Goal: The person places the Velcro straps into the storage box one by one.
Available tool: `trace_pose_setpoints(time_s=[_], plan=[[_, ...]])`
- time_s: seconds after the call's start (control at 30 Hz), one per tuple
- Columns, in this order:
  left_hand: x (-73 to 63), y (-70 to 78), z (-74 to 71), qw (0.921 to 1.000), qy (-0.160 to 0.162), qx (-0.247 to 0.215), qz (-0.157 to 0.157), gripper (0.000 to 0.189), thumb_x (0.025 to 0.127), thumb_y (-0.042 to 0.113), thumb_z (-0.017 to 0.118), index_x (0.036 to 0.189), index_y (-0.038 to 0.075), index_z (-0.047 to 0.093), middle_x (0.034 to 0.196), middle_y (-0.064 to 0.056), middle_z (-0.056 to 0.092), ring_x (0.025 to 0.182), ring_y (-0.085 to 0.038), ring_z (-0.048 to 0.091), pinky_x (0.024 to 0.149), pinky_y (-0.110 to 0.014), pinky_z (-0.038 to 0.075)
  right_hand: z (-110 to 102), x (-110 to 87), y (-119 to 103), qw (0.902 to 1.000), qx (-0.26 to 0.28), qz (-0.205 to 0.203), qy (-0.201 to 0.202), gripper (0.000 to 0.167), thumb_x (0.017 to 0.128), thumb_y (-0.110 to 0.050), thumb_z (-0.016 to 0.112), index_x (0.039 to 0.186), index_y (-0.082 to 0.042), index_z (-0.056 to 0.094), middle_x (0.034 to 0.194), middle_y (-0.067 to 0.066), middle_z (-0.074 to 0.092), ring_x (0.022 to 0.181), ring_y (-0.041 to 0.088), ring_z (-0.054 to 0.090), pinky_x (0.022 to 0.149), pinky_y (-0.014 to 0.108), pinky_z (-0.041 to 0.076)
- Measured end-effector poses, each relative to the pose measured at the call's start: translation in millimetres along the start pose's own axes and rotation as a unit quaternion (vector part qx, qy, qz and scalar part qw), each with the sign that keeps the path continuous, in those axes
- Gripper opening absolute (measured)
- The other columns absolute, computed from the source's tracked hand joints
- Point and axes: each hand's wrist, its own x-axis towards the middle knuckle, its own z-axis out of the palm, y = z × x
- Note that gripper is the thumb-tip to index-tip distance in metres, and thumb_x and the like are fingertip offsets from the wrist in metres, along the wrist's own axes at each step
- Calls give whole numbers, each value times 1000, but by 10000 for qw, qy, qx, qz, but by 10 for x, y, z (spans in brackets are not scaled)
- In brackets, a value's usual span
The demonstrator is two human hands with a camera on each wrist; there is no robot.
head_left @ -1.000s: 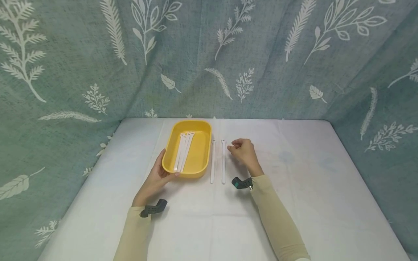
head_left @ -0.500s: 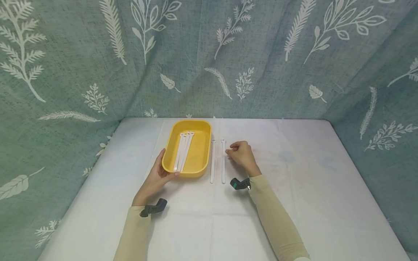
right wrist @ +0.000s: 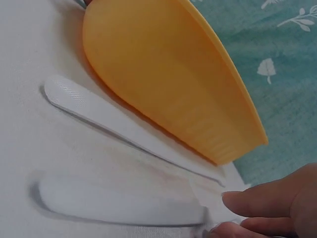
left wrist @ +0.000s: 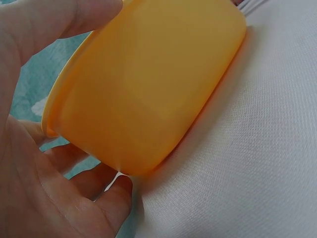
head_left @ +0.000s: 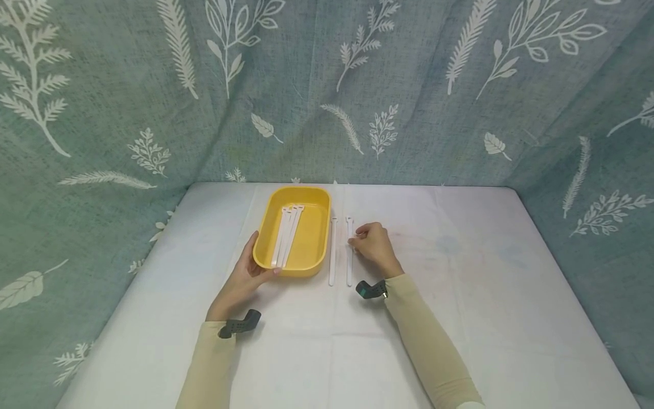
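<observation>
My left hand (head_left: 247,278) grips the near left corner of a yellow plastic tray (head_left: 313,238), thumb over the rim and fingers along the outer side. Inside the tray several white hook-and-loop cable ties (head_left: 287,236) lie fanned in a row, slotted heads at the far end. Two more ties are right of the tray, roughly parallel: a left cable tie (head_left: 333,253) and a right cable tie (head_left: 349,267). The right hand (head_left: 374,244) pinches the right tie below its head, between thumb and index finger. In the right wrist view that tie (right wrist: 119,203) looks blurred.
A white cloth (head_left: 460,318) covers the table. Green leaf-patterned fabric (head_left: 306,125) hangs behind and at both sides. Each wrist carries a dark camera mount, one on the left wrist (head_left: 241,325) and one on the right wrist (head_left: 371,289).
My right hand has moved left and slightly nearer, bringing its fingertips from beside the right tie onto it. The left hand and the tray stay in place.
</observation>
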Motion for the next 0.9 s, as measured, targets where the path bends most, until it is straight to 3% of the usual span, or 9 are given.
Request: trace_pose_setpoints(time_s=[0.37, 0.53, 0.9], plan=[[-28, 25, -19, 10000, 3, 32, -8, 116, 92, 27, 80, 167, 31, -8, 176, 2, 11, 162, -27, 21, 131, -44, 26, 120, -17, -57, 9982, -571, -7, 155, 48, 86, -18, 84, 126, 4, 66, 99, 14, 74, 82, 22, 71, 70, 29, 64], [-20, 8, -14, 9999, 40, 95, -46, 116, 91, 28, 81, 167, 30, -7, 176, 1, 11, 162, -29, 20, 132, -47, 26, 148, -34, -77, 9975, -688, -31, 138, 58, 83, -16, 86, 131, 6, 63, 94, 13, 73, 78, 20, 71, 67, 27, 63], [8, 9, -5, 9997, 87, 167, -130, 119, 90, 31, 82, 167, 26, -7, 176, 1, 8, 163, -28, 17, 133, -46, 25, 129, -33, -103, 9954, -939, 42, 167, 50, 85, -8, 77, 131, 3, 63, 90, 10, 71, 75, 20, 68, 61, 24, 57]])
